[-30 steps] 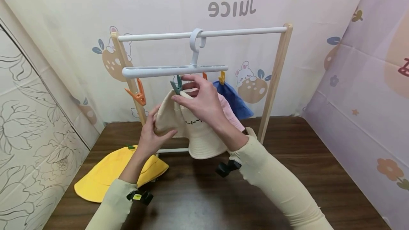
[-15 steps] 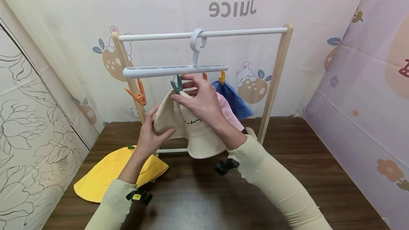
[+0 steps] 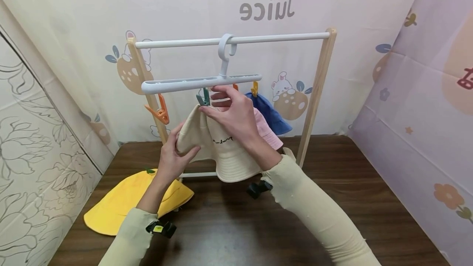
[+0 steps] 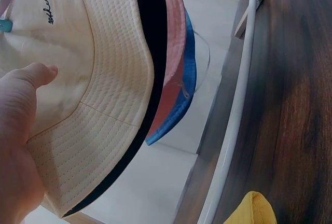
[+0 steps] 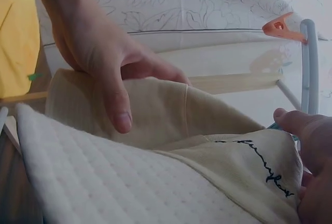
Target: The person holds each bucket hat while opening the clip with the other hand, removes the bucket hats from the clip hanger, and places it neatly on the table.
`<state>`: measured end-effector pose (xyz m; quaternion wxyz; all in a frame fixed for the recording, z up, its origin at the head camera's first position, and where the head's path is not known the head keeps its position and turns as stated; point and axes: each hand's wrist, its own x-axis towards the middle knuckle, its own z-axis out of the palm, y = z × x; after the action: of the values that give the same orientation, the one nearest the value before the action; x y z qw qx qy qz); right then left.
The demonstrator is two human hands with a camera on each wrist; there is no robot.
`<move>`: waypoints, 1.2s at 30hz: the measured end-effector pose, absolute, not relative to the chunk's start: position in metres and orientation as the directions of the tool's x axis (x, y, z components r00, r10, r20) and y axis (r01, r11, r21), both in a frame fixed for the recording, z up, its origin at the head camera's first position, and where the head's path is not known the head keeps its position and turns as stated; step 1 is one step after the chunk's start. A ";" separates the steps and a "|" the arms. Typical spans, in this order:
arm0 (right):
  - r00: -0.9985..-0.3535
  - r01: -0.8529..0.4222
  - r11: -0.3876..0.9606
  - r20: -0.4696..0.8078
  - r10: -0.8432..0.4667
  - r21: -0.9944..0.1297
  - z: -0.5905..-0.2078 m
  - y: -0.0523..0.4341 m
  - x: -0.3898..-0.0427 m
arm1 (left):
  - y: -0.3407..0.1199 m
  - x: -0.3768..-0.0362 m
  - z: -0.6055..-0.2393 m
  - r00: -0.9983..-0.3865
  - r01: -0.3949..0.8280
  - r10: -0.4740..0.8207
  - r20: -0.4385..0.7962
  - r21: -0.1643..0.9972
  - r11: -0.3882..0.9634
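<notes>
Not much has moved over the last second tbh. The cream hat [image 3: 221, 151] has crept up a touch toward the green clip [image 3: 203, 97], and the hanger bar [image 3: 201, 83] has tipped so its left end sits a bit lower. Both hands are basically where they were. My read is the crown is just being fed into that clip and it isn't fully hanging on its own yet.

Right hand [image 3: 233, 116] is at about 12 o'clock of the hat, fingers curled and pinching the crown right at the green clip. Can't tell if it's squeezing the clip itself or only the fabric. Left hand [image 3: 173, 157] is at the hat's 9 o'clock, thumb in front and fingers behind, gripping the brim.

What the views add to each other:
- head view gives the whole layout: wooden rack [image 3: 318, 89], orange clip [image 3: 161, 113] hanging free at 9 o'clock of the green one, yellow hat [image 3: 122, 200] flat on the table [image 3: 332, 184] at 7 o'clock
- left wrist view shows the stack you can't really see from above: cream brim, then the pink hat [image 4: 174, 58], then the blue hat [image 4: 188, 73] behind it
- right wrist view shows the left thumb pressed on the brim's outer face and the black script stitched on the crown, plus the orange clip up at 1 o'clock
</notes>
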<state>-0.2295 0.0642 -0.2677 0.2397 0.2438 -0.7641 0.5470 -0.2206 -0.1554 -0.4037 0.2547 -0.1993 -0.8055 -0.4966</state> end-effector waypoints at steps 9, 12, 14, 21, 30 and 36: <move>-0.688 -0.708 0.331 0.715 -0.126 -0.623 -0.271 0.061 -0.234 | -0.158 -0.221 -0.406 -0.751 0.616 0.073 0.656 0.657 0.436; -0.634 -0.757 0.324 0.757 -0.159 -0.567 -0.274 0.061 -0.239 | -0.159 -0.220 -0.406 -0.742 0.624 0.075 0.666 0.647 0.438; -0.596 -0.788 0.320 0.782 -0.180 -0.527 -0.277 0.062 -0.243 | -0.159 -0.220 -0.407 -0.741 0.625 0.073 0.667 0.646 0.439; -0.501 -0.841 0.347 0.839 -0.214 -0.414 -0.283 0.066 -0.251 | -0.161 -0.219 -0.408 -0.729 0.637 0.082 0.680 0.630 0.443; -0.560 -0.797 0.388 0.806 -0.191 -0.463 -0.278 0.060 -0.242 | -0.161 -0.220 -0.410 -0.727 0.645 0.084 0.681 0.636 0.425; -0.607 -0.756 0.398 0.784 -0.128 -0.520 -0.272 0.054 -0.233 | -0.161 -0.217 -0.410 -0.723 0.644 0.086 0.685 0.626 0.439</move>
<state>-0.2328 0.0541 -0.2716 0.3362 0.2889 -0.7653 0.4667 -0.2172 -0.1608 -0.4095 0.2927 -0.2293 -0.7963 -0.4772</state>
